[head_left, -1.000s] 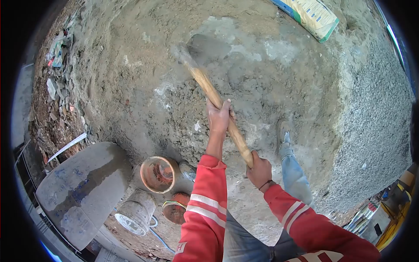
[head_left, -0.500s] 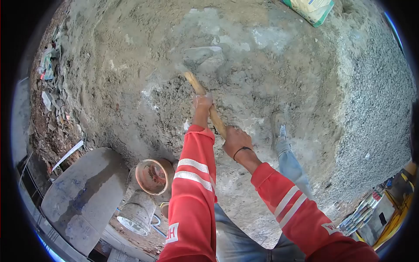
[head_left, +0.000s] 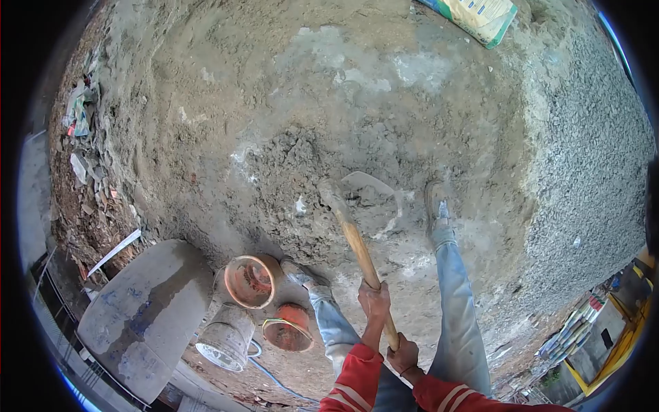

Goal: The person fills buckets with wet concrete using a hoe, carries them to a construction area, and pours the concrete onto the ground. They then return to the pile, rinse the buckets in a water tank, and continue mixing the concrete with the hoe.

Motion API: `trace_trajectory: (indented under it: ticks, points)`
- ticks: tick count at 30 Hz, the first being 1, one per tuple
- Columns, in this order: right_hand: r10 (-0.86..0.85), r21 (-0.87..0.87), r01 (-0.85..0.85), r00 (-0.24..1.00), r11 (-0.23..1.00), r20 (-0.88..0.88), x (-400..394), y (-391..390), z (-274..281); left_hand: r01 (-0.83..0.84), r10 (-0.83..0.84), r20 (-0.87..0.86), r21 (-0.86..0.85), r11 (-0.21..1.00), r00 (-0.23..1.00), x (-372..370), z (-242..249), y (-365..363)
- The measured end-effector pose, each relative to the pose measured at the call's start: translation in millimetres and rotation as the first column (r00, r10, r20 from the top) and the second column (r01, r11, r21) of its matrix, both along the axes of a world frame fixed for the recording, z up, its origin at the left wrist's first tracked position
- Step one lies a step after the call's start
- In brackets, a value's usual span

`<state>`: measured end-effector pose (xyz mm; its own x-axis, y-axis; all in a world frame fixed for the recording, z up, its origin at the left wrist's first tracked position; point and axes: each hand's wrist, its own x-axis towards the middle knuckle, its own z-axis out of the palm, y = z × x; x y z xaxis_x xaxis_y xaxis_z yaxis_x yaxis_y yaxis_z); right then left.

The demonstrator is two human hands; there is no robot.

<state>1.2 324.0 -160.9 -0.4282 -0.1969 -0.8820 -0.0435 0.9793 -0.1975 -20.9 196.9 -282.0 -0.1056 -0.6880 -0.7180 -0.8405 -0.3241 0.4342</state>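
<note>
Both my hands grip the wooden handle of a hoe point(head_left: 358, 244). My left hand point(head_left: 374, 300) is wrapped round the shaft farther up, and my right hand point(head_left: 403, 351) is closed round it near its end, close to my legs. The hoe's metal neck and wide blade rest in wet grey mortar point(head_left: 288, 161) spread on the ground, and part of the blade is buried or coated in it. My shoe point(head_left: 436, 199) stands in the mix just right of the blade.
At lower left are an orange bucket point(head_left: 274, 281), a smaller red bucket point(head_left: 295, 317), a whitish bucket point(head_left: 226, 340) and a large grey slab-like thing point(head_left: 147, 319). Grey gravel point(head_left: 590, 172) is heaped on the right. A cement bag point(head_left: 480, 20) lies at the top.
My hands have pulled the hoe back toward my legs, and its blade has moved from the far part of the mortar to nearer my shoe. The red bucket now shows fully.
</note>
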Motion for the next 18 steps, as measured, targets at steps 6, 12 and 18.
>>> trace_trajectory:
  ticks: [6,12,18]
  points:
    - [-0.239,-0.399,0.183,0.966,0.898,-0.095,-126,-84,-91,-0.183,0.292,-0.443,0.272,0.945,0.848,-174,6,-148]
    - [-0.346,-0.551,0.352,0.931,0.757,0.120,-300,-221,-181,0.040,-0.111,-0.413,-0.176,0.984,0.904,-342,-138,-279]
    - [-0.478,-0.418,0.483,0.869,0.770,0.124,-276,-210,-127,0.324,-0.323,-0.069,0.007,0.946,0.944,-338,-153,-246]
